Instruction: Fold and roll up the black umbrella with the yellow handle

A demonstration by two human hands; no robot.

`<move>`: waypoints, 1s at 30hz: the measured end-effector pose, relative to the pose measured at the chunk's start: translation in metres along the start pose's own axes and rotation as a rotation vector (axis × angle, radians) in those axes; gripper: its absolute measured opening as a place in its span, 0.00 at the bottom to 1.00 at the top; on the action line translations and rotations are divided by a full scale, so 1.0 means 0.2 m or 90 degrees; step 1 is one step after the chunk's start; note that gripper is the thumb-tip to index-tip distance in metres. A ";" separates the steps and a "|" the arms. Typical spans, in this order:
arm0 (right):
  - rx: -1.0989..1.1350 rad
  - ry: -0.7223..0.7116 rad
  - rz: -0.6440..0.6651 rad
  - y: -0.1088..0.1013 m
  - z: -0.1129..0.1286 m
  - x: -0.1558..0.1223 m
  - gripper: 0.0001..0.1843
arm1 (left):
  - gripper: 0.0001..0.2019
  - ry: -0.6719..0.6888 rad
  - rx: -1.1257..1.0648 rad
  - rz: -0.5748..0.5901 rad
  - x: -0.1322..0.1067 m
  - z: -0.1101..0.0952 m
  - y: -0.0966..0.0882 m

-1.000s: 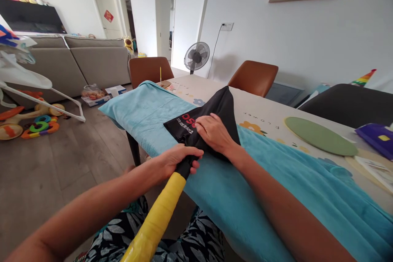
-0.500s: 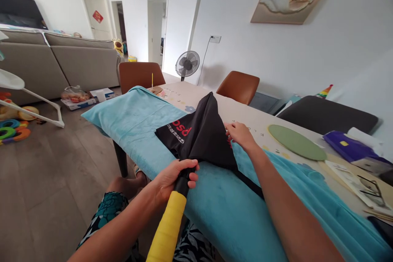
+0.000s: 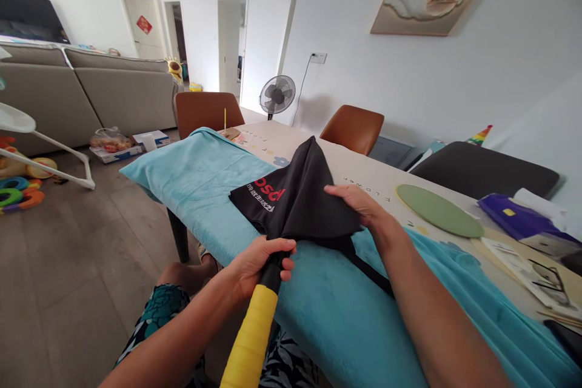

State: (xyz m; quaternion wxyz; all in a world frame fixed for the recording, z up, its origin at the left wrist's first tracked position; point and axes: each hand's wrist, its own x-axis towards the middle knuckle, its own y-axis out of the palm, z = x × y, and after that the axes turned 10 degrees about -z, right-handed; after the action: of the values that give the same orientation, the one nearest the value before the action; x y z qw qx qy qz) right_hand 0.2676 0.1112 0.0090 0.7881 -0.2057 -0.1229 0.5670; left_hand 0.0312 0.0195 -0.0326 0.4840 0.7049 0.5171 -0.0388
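Black cloth (image 3: 313,200), centre: red letters (image 3: 268,189) partly lost in fold, S among them, above smaller white Chinese characters (image 3: 260,199), "生活" legible; pale tabletop (image 3: 354,163): "FLOWER" lettering (image 3: 387,199) inverted to camera, about 3 o'clock, fainter repeat (image 3: 254,135) at 10 o'clock; door (image 3: 134,3) farther out at 10 o'clock: red sign (image 3: 144,25), gold marks too small to read

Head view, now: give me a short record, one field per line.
Left hand: wrapped around the black part of the yellow-and-black handle
Right hand: touching the right side of the black fabric; firmness of grip unclear
Lettering: red and white, on the fabric's left part
Underneath: blue cloth over the table
Right side: green oval mat, glasses
Background: fan
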 end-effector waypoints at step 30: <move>0.189 0.121 0.089 0.75 0.41 0.08 0.04 | 0.15 -0.010 -0.028 0.030 0.02 -0.01 0.00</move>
State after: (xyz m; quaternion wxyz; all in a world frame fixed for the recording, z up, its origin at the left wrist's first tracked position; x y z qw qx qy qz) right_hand 0.1122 0.1820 0.0115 0.7766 -0.1477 0.0514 0.6103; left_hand 0.0314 0.0233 -0.0339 0.5041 0.7059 0.4971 -0.0216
